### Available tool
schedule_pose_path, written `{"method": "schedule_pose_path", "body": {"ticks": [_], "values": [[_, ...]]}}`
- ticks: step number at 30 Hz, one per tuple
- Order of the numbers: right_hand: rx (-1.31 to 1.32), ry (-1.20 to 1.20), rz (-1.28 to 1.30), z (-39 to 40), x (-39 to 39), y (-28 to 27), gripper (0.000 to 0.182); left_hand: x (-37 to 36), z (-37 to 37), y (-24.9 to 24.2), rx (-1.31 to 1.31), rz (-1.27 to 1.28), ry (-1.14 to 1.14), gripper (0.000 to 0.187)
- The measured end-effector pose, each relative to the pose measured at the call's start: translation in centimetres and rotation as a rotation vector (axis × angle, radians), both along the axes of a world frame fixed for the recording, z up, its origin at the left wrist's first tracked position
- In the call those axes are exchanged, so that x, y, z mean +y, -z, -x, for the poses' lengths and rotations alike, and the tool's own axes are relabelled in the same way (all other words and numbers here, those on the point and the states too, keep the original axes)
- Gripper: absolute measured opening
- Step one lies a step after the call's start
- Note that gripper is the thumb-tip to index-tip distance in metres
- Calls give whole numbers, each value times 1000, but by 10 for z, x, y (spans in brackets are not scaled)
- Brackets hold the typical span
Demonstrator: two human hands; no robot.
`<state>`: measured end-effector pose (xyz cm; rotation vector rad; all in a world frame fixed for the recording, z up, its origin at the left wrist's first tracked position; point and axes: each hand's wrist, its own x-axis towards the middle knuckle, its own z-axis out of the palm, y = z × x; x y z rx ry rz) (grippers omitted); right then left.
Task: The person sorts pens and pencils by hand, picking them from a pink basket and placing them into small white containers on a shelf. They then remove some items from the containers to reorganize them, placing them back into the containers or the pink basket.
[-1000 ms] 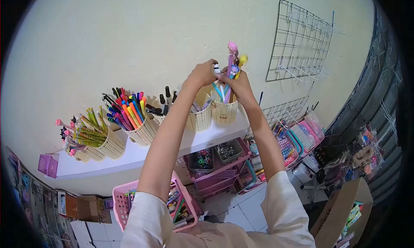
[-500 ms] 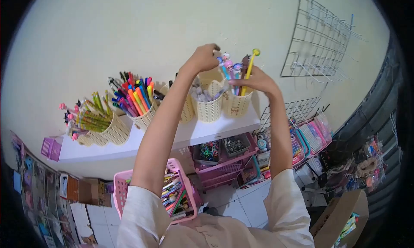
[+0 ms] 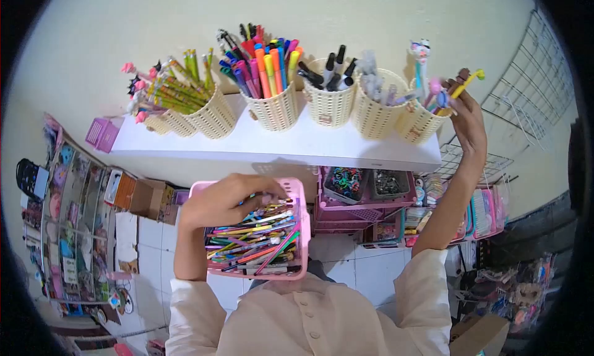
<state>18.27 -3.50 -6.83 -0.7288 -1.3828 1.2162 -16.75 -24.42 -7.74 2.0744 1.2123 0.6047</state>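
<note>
My left hand [image 3: 238,198] hovers over the pink basket [image 3: 303,244], which is full of mixed pens and pencils; its fingers are bent, and whether they hold anything is unclear. On the white shelf [image 3: 278,142], the rightmost cream cup [image 3: 416,126] holds pens with figure tops. My right hand [image 3: 467,111] is at that cup's right side, its fingers around the yellow pen [image 3: 461,89] and touching the pens beside it. Next to it stands a cream cup [image 3: 376,115] with grey-wrapped items.
Further cream cups hold black markers [image 3: 334,74], bright highlighters [image 3: 272,71] and patterned pencils [image 3: 179,96]. A pink drawer unit [image 3: 365,214] stands below the shelf. Wire racks [image 3: 532,77] hang at right; a small purple basket [image 3: 102,135] is at left.
My left hand has moved from above the cups down to the pink basket. The view has shifted, showing the marker cup fully. My right hand remains by the rightmost cup.
</note>
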Motion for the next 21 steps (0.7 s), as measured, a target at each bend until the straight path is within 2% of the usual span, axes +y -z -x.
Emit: {"method": "schedule_pose_path", "body": {"ticks": [2, 4, 5, 7, 9, 10, 11, 12, 14, 15, 16, 17, 18, 19, 20, 21], "values": [[69, 10, 8, 3, -3, 2, 48, -9, 18, 41, 28, 42, -42, 20], [137, 27, 17, 2, -5, 7, 47, -23, 30, 78, 284, 175, -311, 21], [177, 50, 15, 0, -5, 10, 44, -30, 33, 92, 280, 182, -322, 21], [216, 64, 19, 1, -10, 12, 41, -43, 38, 117, 408, 128, -496, 23], [224, 250, 65, 2, -20, 10, 43, -47, 45, 145, 463, 111, -512, 24], [207, 179, -8, 4, -30, 9, 44, -47, 45, 154, 473, 172, -515, 25], [78, 379, -31, 8, -45, 8, 44, -48, 44, 162, 482, 232, -517, 26], [-53, 576, -59, 17, -62, 7, 44, -49, 42, 168, 476, 160, -523, 23], [-331, 808, -355, 24, -94, 17, 41, -44, 41, 182, 483, 112, -571, 22], [-329, 803, -355, 36, -109, 27, 41, -42, 38, 189, 489, 69, -609, 21], [-319, 587, -298, 59, -126, 45, 34, -40, 38, 197, 497, -66, -663, 19], [-307, 376, -242, 82, -140, 59, 29, -38, 37, 200, 499, -65, -655, 19], [-444, 118, -436, 113, -148, 65, 26, -36, 38, 202, 514, -65, -616, 20], [-516, -167, -332, 142, -153, 69, 25, -35, 40, 204, 526, -66, -576, 22], [-530, -343, -360, 167, -151, 90, 24, -34, 43, 205, 581, -144, -500, 23], [-633, -388, -432, 188, -146, 122, 24, -33, 49, 204, 581, -147, -485, 23]]}}
